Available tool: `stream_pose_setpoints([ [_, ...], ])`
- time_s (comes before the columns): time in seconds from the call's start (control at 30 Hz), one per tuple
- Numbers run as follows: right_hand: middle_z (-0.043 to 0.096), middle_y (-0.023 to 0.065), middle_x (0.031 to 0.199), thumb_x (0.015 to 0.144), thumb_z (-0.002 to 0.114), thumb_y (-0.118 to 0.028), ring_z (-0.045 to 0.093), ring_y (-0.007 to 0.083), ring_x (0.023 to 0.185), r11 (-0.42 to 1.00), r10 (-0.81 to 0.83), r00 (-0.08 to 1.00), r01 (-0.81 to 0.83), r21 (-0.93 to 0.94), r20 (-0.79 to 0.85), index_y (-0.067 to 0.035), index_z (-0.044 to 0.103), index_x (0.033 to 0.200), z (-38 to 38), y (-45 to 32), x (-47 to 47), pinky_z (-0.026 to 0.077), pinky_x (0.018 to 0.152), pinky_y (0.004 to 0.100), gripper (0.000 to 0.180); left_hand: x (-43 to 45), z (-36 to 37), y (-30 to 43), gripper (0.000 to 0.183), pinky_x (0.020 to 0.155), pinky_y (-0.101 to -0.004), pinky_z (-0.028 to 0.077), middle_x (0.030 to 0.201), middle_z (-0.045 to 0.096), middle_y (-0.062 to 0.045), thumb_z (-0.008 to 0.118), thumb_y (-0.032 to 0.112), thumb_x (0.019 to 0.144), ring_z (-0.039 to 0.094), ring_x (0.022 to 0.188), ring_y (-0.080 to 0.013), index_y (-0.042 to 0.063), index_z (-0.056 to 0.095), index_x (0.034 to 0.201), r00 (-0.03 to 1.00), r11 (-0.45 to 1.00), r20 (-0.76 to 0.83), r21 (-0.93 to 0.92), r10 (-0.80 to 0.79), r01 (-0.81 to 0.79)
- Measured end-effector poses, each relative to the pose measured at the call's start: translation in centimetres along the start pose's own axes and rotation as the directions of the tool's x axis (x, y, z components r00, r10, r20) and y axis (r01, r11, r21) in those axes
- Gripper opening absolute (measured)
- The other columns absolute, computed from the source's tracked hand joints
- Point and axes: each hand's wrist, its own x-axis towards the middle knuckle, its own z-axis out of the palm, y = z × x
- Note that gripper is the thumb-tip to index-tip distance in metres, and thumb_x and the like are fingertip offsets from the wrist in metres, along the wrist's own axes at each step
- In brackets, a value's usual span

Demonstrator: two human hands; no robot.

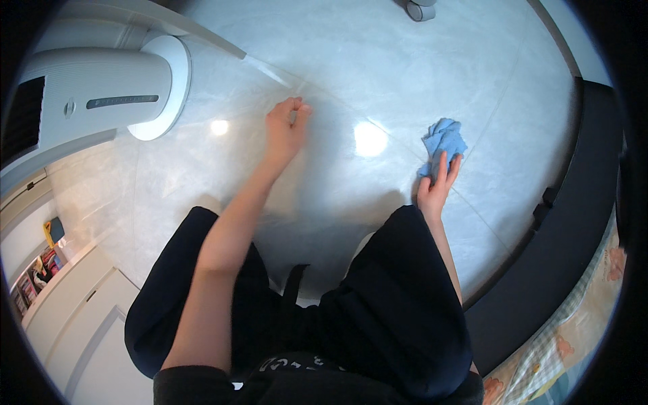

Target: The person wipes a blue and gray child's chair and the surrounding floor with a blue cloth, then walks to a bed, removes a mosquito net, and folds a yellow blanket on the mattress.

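Over the pale, glossy floor [329,167], my left hand [287,126] is held with curled fingers, the thumb and a fingertip close together. Whether something small is pinched between them cannot be told. Off to the right, my right hand [439,190] rests its fingers on a crumpled blue cloth [445,139] on the floor. The cloth spreads out beyond the fingertips. My knees in dark trousers are bent on either side below the hands.
A white column-shaped appliance [106,86] on a round base stands at the left. A caster wheel [420,10] shows at the top. Along the right runs a black bed base [547,243] with patterned bedding [572,329]. White cabinetry [86,314] is at the lower left.
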Motion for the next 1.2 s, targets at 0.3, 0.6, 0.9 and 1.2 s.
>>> stream_pose_setpoints([
  [0.3,0.024,0.0266,0.149,0.089,0.054,-0.009,0.023,0.0463,0.137,0.971,-0.094,0.964,0.144,-0.192,0.248,0.000,0.038,0.139,-0.3,2.6,3.4,0.020,0.113,0.0505,0.053,5.9,-11.0,1.4,0.048,0.062,-0.0362,0.043,0.064,0.055,-0.010,0.046,0.040,0.098,0.052,0.061,-0.0231,0.001,0.055,0.073,0.816,0.957,0.502,0.191,-0.286,0.217],
  [0.6,0.026,0.0310,0.146,0.088,0.054,-0.006,0.026,0.0476,0.135,0.931,-0.296,0.885,0.351,-0.097,0.360,0.002,0.036,0.139,0.9,-0.5,5.4,0.022,0.112,0.0506,0.055,0.7,-18.3,5.3,0.036,0.079,-0.0278,0.044,0.085,0.057,0.001,0.043,0.044,0.100,0.055,0.085,-0.0099,0.012,0.051,0.085,0.576,0.779,0.590,0.155,-0.566,0.607],
  [0.9,0.036,0.0243,0.142,0.087,0.057,-0.011,0.033,0.0422,0.132,0.879,-0.473,0.835,0.471,0.079,0.281,-0.003,0.046,0.132,15.5,-17.4,4.8,0.025,0.111,0.0524,0.048,-4.5,-20.3,0.2,0.032,0.082,-0.0251,0.043,0.089,0.059,0.003,0.053,0.045,0.096,0.056,0.091,-0.0087,0.015,0.057,0.087,0.605,0.462,0.479,-0.392,-0.636,0.796],
  [1.2,0.051,0.0164,0.131,0.089,0.053,-0.004,0.046,0.0324,0.126,0.774,-0.202,0.876,-0.132,0.619,0.438,-0.007,0.057,0.123,19.2,-27.7,-3.1,0.036,0.106,0.0401,0.034,-3.8,-22.4,-3.0,0.032,0.076,-0.0261,0.042,0.079,0.050,0.003,0.047,0.038,0.100,0.054,0.083,-0.0106,0.016,0.047,0.077,0.595,0.339,0.435,-0.534,-0.675,0.775],
])
